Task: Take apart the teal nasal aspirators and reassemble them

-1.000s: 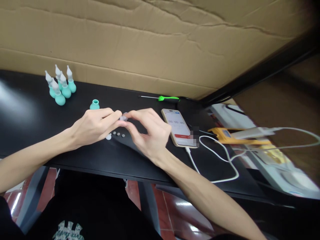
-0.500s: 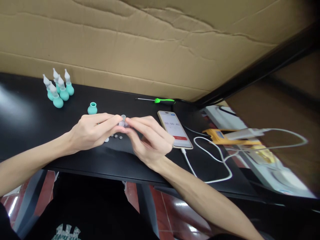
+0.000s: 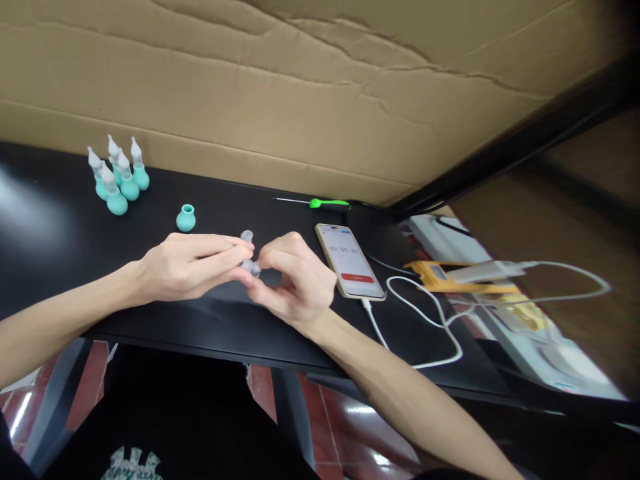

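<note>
Black surface [image 3: 215, 323]: your left hand [image 3: 183, 267] and right hand [image 3: 300, 280] both pinch clear plastic piece [image 3: 255, 268]; probably light, slippery; grip sides.

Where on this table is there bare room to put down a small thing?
Bare table shows between the open bulb and the screwdriver, and between the five bottles and the left arm. Another strip lies between the left hand and the near edge. Crowded: the right end, with phone and white cable.
</note>
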{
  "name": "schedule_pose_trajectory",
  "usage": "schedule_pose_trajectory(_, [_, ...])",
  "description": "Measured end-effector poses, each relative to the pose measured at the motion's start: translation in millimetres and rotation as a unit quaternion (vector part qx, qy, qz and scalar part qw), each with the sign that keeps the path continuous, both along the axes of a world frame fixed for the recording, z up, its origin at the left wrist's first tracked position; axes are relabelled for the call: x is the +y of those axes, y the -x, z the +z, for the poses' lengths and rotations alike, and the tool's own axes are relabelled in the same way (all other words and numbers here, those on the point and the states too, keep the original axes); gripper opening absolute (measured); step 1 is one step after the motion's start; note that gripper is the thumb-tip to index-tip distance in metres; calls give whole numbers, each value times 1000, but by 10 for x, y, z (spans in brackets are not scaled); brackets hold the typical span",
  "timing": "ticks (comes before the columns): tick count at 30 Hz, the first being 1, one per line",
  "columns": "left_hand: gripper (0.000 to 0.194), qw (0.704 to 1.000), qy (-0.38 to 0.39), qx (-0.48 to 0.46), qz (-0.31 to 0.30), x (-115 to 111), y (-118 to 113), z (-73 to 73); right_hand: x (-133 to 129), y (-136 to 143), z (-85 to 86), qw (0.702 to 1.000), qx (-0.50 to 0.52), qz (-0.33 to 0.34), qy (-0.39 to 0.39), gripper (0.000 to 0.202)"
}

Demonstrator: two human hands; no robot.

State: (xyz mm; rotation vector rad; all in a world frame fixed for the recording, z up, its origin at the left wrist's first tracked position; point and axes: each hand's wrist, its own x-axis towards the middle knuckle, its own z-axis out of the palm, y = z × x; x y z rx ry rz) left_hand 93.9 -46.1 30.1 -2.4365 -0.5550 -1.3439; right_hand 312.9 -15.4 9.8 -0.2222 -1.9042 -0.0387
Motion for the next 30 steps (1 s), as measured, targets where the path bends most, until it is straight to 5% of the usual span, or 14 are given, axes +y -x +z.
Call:
schedule_pose_trajectory(14, [15, 1000, 14, 10, -17, -45, -36, 12, 27, 43, -97, 996, 64, 53, 43, 19])
schedule_pose_trajectory(23, [17, 997, -5, -66, 24, -83, -156, -43, -26, -32, -84, 992, 47, -92, -71, 38])
schedule_pose_trajectory(30, [13, 997, 4, -72, 41, -65, -143, -59, 30, -28, -90, 985, 15, -134, -108, 26])
